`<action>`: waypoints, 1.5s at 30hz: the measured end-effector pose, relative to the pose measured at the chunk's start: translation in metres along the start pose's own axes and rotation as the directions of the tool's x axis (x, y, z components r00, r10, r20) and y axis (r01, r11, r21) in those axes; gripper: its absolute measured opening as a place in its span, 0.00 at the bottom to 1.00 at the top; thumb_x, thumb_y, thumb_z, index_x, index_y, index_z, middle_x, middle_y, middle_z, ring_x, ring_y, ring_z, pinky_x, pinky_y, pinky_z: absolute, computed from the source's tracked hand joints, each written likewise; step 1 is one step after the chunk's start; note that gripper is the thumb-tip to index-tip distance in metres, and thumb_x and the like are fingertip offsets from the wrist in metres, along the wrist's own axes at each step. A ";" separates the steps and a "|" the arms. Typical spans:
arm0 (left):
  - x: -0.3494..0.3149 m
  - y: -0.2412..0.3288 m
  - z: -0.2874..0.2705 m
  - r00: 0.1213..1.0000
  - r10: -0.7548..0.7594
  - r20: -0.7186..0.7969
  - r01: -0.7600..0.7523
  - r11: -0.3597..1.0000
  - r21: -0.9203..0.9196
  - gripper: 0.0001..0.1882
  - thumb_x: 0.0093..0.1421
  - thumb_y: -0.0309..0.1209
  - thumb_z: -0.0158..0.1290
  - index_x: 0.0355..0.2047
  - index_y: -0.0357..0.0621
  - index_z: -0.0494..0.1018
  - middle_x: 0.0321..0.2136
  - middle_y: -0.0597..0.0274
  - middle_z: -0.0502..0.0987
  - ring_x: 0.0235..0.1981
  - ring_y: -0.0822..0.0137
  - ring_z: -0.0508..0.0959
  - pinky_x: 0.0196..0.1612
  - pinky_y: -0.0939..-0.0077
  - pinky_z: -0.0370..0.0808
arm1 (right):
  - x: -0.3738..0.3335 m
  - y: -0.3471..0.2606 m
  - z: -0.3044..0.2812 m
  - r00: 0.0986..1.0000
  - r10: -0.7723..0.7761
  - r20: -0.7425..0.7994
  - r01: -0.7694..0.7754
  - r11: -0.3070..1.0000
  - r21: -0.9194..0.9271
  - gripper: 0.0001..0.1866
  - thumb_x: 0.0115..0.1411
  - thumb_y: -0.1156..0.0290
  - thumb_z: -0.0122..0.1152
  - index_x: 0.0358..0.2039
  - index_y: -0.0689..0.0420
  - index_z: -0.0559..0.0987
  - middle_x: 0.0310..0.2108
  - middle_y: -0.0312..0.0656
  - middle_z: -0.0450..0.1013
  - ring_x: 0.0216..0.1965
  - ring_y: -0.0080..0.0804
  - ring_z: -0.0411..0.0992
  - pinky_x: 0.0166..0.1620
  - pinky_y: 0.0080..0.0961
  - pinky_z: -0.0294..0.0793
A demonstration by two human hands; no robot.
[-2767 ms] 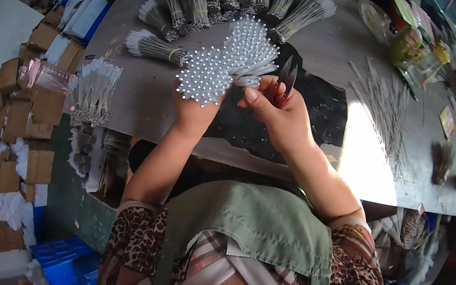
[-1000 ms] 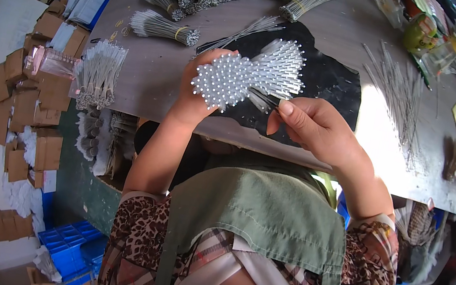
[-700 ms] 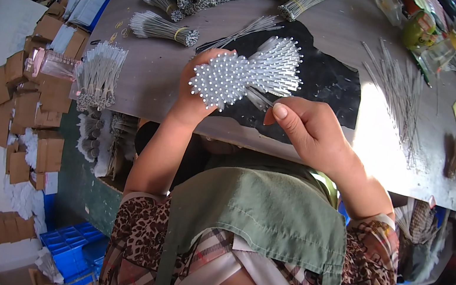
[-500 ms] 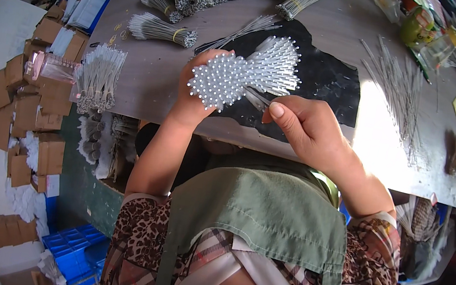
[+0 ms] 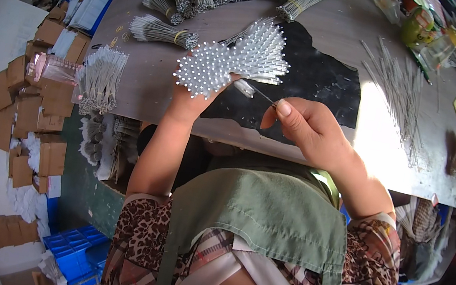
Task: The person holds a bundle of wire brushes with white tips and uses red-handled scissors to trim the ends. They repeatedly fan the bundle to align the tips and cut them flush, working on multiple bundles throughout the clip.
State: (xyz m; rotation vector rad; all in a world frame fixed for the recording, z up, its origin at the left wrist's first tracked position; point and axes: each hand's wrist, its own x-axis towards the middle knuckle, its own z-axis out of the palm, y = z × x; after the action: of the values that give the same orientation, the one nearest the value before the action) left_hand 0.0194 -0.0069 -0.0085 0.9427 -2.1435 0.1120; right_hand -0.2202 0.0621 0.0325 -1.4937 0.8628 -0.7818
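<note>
My left hand (image 5: 187, 106) is closed round a large bundle of thin stems with white bead-like tips (image 5: 206, 70). The tips fan out in two lobes, one facing up and one spreading to the right, and hide most of my fingers. To the right of it, my right hand (image 5: 308, 125) pinches a thin dark wire-like piece (image 5: 264, 96) between thumb and forefinger. This piece slants up toward the bundle. A small whitish cluster (image 5: 243, 88) sits by its far end, just under the bundle; whether they join, I cannot tell. A black sheet (image 5: 319, 91) lies beneath on the table.
Several tied bundles of grey wire stems (image 5: 162, 30) lie along the table's far left, with an upright group (image 5: 101, 77) at the left edge. Loose stems (image 5: 394, 91) are spread at the right. Bags (image 5: 434, 47) lie far right. Cardboard boxes (image 5: 27, 111) are stacked at the left.
My left hand has moved a little left and up with the bundle. My right hand has shifted slightly right, so the gap to the bundle is wider and more of the dark piece shows.
</note>
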 end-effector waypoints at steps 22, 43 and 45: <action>-0.008 -0.015 0.003 0.969 -0.221 -0.108 0.177 0.931 -0.321 0.16 0.49 0.31 0.64 0.37 0.40 0.75 0.35 0.60 0.78 0.36 0.61 0.78 0.42 0.68 0.73 | 0.018 0.001 0.006 0.991 0.101 0.085 -0.117 0.971 0.208 0.27 0.67 0.50 0.38 0.30 0.61 0.77 0.12 0.26 0.54 0.16 0.14 0.51 0.21 0.17 0.53; 0.000 0.036 0.001 0.909 -0.031 -0.416 0.052 0.998 0.040 0.20 0.46 0.24 0.59 0.39 0.33 0.68 0.36 0.54 0.73 0.37 0.57 0.74 0.44 0.66 0.70 | 0.035 -0.001 0.015 0.810 -0.247 -0.532 0.245 0.967 -0.076 0.06 0.53 0.74 0.61 0.32 0.60 0.78 0.15 0.25 0.63 0.18 0.09 0.56 0.22 0.11 0.57; 0.000 0.036 0.001 0.907 -0.040 -0.420 0.056 0.998 0.026 0.20 0.45 0.24 0.60 0.39 0.34 0.68 0.36 0.54 0.73 0.37 0.56 0.74 0.45 0.66 0.70 | 0.036 -0.001 0.016 0.800 -0.265 -0.538 0.258 0.962 -0.090 0.06 0.53 0.73 0.61 0.31 0.60 0.79 0.15 0.27 0.66 0.19 0.10 0.59 0.23 0.12 0.59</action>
State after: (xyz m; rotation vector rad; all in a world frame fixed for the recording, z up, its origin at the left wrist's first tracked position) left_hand -0.0046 0.0194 -0.0015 0.8987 -1.7238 0.3046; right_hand -0.1880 0.0390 0.0314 -1.4338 1.0904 -1.4630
